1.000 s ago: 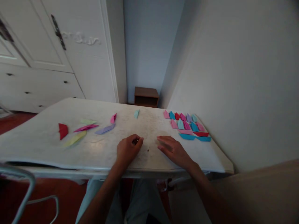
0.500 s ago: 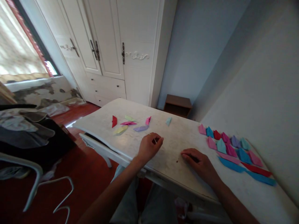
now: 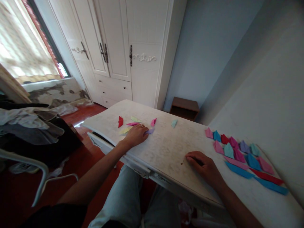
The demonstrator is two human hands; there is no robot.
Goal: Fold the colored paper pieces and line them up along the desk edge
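My left hand [image 3: 136, 136] is reaching over the left part of the table, fingers curled down on a lavender folded paper [image 3: 150, 130]. The hand covers that paper's left end. Around it lie a magenta folded paper [image 3: 133, 123], a pale yellow one [image 3: 125, 130], a light green one [image 3: 135, 119], a red one [image 3: 120, 121] and a pink one [image 3: 154, 121]. My right hand [image 3: 200, 163] rests on the table near its front edge, fingers together and bent, with nothing seen in them. A small dark speck [image 3: 181, 163] is beside its fingertips.
A pale mint folded paper [image 3: 174, 123] lies at the table's back middle. Rows of folded paper boats [image 3: 228, 150] and flat strips [image 3: 239, 171] stand at the right, near the wall. A white wardrobe [image 3: 147, 79] and a brown cabinet [image 3: 185, 103] are beyond the table [image 3: 163, 152].
My left hand has moved left and away from me, from the table's middle onto the lavender folded paper. My right hand stays in place. The view has shifted slightly.
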